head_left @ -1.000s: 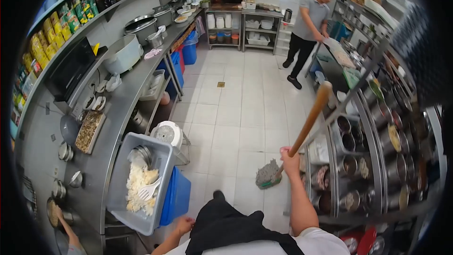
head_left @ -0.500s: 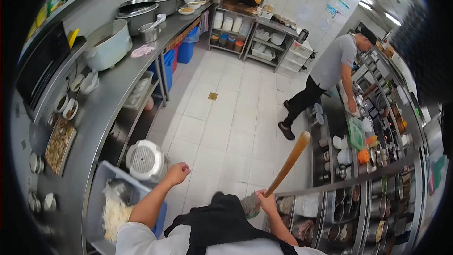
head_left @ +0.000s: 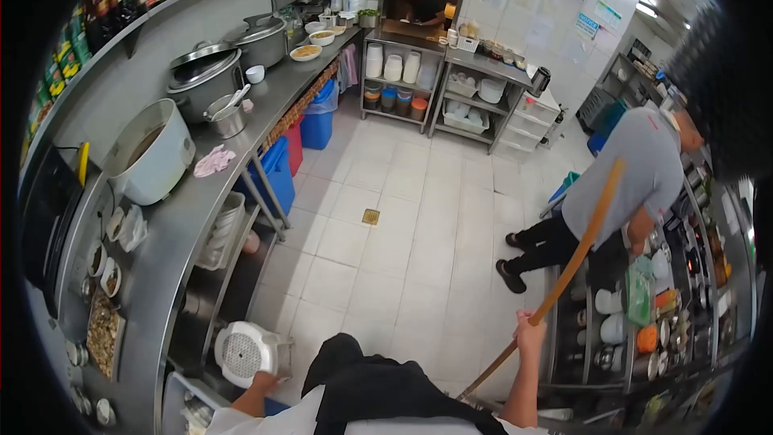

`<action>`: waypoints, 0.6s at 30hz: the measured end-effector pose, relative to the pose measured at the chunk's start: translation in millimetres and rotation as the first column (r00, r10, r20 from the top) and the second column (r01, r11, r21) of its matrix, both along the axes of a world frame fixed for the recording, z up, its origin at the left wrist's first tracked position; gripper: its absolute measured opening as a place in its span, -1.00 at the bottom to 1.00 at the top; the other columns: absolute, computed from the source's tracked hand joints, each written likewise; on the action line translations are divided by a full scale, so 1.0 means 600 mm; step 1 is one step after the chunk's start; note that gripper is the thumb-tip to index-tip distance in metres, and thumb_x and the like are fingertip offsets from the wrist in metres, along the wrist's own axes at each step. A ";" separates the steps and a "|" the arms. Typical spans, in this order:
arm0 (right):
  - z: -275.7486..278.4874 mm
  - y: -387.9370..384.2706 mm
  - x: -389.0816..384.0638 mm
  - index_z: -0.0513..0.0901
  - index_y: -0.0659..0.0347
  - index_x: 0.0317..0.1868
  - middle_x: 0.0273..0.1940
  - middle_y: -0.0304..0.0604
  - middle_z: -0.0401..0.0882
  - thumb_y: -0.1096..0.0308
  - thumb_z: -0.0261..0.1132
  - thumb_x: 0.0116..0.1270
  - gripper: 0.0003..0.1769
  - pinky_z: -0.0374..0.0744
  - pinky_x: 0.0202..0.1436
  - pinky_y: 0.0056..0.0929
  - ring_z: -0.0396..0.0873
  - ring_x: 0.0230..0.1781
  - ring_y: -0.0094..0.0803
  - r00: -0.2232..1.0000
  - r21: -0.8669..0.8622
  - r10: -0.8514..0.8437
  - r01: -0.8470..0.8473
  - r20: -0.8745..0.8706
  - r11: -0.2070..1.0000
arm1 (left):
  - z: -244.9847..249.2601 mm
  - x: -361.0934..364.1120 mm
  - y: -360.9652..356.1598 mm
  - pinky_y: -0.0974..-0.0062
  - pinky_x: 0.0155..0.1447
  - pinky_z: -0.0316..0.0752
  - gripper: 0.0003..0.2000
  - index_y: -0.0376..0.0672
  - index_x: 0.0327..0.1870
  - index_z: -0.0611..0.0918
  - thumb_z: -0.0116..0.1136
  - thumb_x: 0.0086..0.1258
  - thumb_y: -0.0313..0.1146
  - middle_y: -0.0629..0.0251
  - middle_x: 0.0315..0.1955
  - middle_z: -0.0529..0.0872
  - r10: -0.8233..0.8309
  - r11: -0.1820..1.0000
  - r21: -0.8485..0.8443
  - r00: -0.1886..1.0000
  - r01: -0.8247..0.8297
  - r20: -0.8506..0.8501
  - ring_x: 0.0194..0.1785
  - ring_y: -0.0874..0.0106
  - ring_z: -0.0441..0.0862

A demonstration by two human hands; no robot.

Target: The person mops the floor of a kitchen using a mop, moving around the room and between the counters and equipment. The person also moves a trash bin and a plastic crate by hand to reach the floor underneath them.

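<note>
A kitchen worker's right hand (head_left: pixel 530 329) wraps its fingers round a long wooden handle (head_left: pixel 565 260) beside the steel racks on the right. On the left counter (head_left: pixel 189 217), a white rice cooker (head_left: pixel 149 163) stands open with brownish liquid inside, a small steel pot (head_left: pixel 228 120) holds a ladle, and a tray (head_left: pixel 103 335) carries brown food. The handle slants diagonally, its upper end pointing up and right toward a co-worker in a grey shirt (head_left: pixel 640 169), its lower end toward the floor. The left hand (head_left: pixel 262 379) is low beside a white round grille (head_left: pixel 237 352); whether it grips anything cannot be told.
</note>
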State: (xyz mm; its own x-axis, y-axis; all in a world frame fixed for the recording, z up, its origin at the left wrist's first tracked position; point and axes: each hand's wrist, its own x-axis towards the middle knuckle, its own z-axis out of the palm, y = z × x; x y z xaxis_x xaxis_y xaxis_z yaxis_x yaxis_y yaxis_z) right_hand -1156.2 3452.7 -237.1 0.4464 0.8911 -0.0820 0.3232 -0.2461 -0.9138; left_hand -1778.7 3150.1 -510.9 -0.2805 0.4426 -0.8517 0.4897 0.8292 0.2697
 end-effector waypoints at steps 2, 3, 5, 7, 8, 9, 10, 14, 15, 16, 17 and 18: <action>0.051 0.082 0.009 0.60 0.26 -0.28 -0.65 -0.33 0.40 0.41 0.28 0.31 -0.91 0.33 -0.71 -0.53 0.37 -0.77 -0.58 0.999 0.113 -0.019 0.016 0.025 0.993 | 0.034 0.012 -0.017 0.32 -0.59 0.37 -0.84 -0.14 -0.38 0.65 0.12 0.34 -0.30 0.22 -0.60 0.64 0.061 0.994 0.086 0.998 -0.061 0.010 -0.57 0.31 0.59; 0.077 0.122 0.018 0.61 0.26 -0.26 -0.64 -0.33 0.40 0.42 0.27 0.31 -0.92 0.31 -0.70 -0.55 0.36 -0.77 -0.59 0.999 0.173 -0.033 0.028 0.026 0.985 | 0.039 0.012 0.004 0.40 -0.72 0.29 -0.84 -0.20 -0.44 0.64 0.15 0.36 -0.38 0.22 -0.65 0.60 0.088 0.988 0.128 0.996 -0.089 0.015 -0.68 0.36 0.53; 0.119 0.196 0.039 0.61 0.27 -0.24 -0.63 -0.35 0.39 0.43 0.26 0.32 -0.91 0.26 -0.74 -0.58 0.32 -0.78 -0.62 0.998 0.271 -0.062 0.061 -0.004 0.961 | 0.034 -0.001 0.087 0.39 -0.71 0.31 -0.87 -0.20 -0.42 0.64 0.16 0.35 -0.39 0.22 -0.64 0.61 0.042 0.990 0.131 0.996 -0.051 0.076 -0.67 0.36 0.54; 0.165 0.248 0.044 0.60 0.30 -0.20 -0.62 -0.33 0.41 0.43 0.24 0.33 -0.89 0.26 -0.73 -0.58 0.30 -0.78 -0.61 0.990 0.321 -0.140 0.124 0.026 0.939 | 0.035 -0.020 0.151 0.37 -0.68 0.34 -0.91 -0.19 -0.38 0.65 0.16 0.32 -0.41 0.21 -0.62 0.61 -0.045 0.992 0.126 0.981 0.021 0.191 -0.64 0.36 0.56; 0.200 0.275 0.041 0.60 0.31 -0.18 -0.62 -0.32 0.42 0.43 0.23 0.34 -0.88 0.27 -0.73 -0.58 0.30 -0.78 -0.61 0.985 0.359 -0.164 0.137 0.047 0.923 | 0.026 -0.025 0.193 0.36 -0.67 0.36 -0.92 -0.19 -0.37 0.66 0.17 0.31 -0.42 0.21 -0.61 0.62 -0.088 0.988 0.145 0.964 0.053 0.252 -0.62 0.36 0.57; 0.218 0.303 0.051 0.60 0.31 -0.18 -0.62 -0.32 0.42 0.43 0.23 0.34 -0.88 0.27 -0.73 -0.58 0.30 -0.78 -0.61 0.984 0.373 -0.167 0.133 0.059 0.918 | -0.057 -0.036 0.271 0.35 -0.52 0.47 -0.87 -0.12 -0.23 0.69 0.22 0.25 -0.35 0.23 -0.55 0.67 -0.339 0.941 0.023 0.936 0.338 0.093 -0.54 0.39 0.63; 0.230 0.317 0.069 0.59 0.31 -0.17 -0.62 -0.32 0.41 0.42 0.23 0.35 -0.87 0.27 -0.72 -0.58 0.30 -0.77 -0.62 0.973 0.427 -0.216 0.162 0.081 0.890 | -0.133 -0.048 0.343 0.35 -0.37 0.58 -0.74 -0.06 -0.10 0.72 0.28 0.18 -0.28 0.24 -0.49 0.72 -0.592 0.799 -0.133 0.806 0.586 -0.008 -0.46 0.43 0.68; 0.296 0.377 0.104 0.59 0.31 -0.15 -0.65 -0.34 0.37 0.38 0.23 0.36 -0.84 0.30 -0.66 -0.60 0.29 -0.75 -0.64 0.907 0.586 -0.409 0.281 0.096 0.760 | -0.184 -0.076 0.767 0.23 0.02 0.57 -0.54 -0.20 -0.30 0.74 0.14 0.29 0.10 0.05 -0.21 0.75 -0.454 0.883 -0.014 0.848 0.468 -0.272 -0.10 0.16 0.71; 0.310 0.386 0.108 0.59 0.31 -0.15 -0.65 -0.34 0.37 0.38 0.23 0.36 -0.84 0.30 -0.66 -0.60 0.29 -0.75 -0.64 0.902 0.572 -0.420 0.291 0.103 0.767 | -0.156 -0.064 0.875 0.22 0.06 0.55 -0.57 -0.20 -0.27 0.73 0.14 0.29 0.06 -0.01 -0.16 0.72 -0.487 0.759 0.190 0.737 0.623 -0.468 -0.02 0.12 0.68; 0.322 0.398 0.108 0.59 0.30 -0.14 -0.66 -0.36 0.33 0.37 0.23 0.38 -0.83 0.31 -0.64 -0.61 0.27 -0.75 -0.65 0.889 0.643 -0.453 0.309 0.067 0.701 | -0.119 -0.062 0.986 0.20 0.10 0.54 -0.57 -0.22 -0.20 0.71 0.14 0.28 0.03 -0.04 -0.12 0.71 -0.558 0.729 0.144 0.703 0.669 -0.440 -0.01 0.07 0.66; 0.330 0.421 0.109 0.58 0.30 -0.14 -0.67 -0.37 0.30 0.35 0.23 0.39 -0.82 0.32 -0.61 -0.62 0.24 -0.74 -0.66 0.877 0.713 -0.480 0.324 0.021 0.622 | 0.005 -0.013 1.082 0.19 0.10 0.54 -0.58 -0.24 -0.20 0.71 0.14 0.27 0.01 -0.05 -0.12 0.70 -0.489 0.697 0.283 0.725 0.659 -0.485 -0.01 0.04 0.64; 0.334 0.443 0.110 0.58 0.30 -0.14 -0.67 -0.37 0.30 0.35 0.23 0.39 -0.82 0.32 -0.61 -0.62 0.24 -0.74 -0.66 0.872 0.705 -0.490 0.339 0.014 0.623 | 0.057 0.016 1.179 0.16 0.09 0.53 -0.59 -0.24 -0.20 0.70 0.14 0.27 -0.01 -0.05 -0.14 0.71 -0.459 0.663 0.376 0.748 0.647 -0.480 -0.01 0.03 0.64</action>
State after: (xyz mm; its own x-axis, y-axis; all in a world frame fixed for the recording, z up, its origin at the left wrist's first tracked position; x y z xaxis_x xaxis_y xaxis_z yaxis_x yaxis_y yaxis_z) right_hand -1090.2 3718.6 -36.7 0.7203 0.3865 0.5760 0.5217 0.2454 -0.8171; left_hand -1769.3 3857.7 -476.5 -0.0470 0.9261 -0.3744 0.9424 0.1654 0.2908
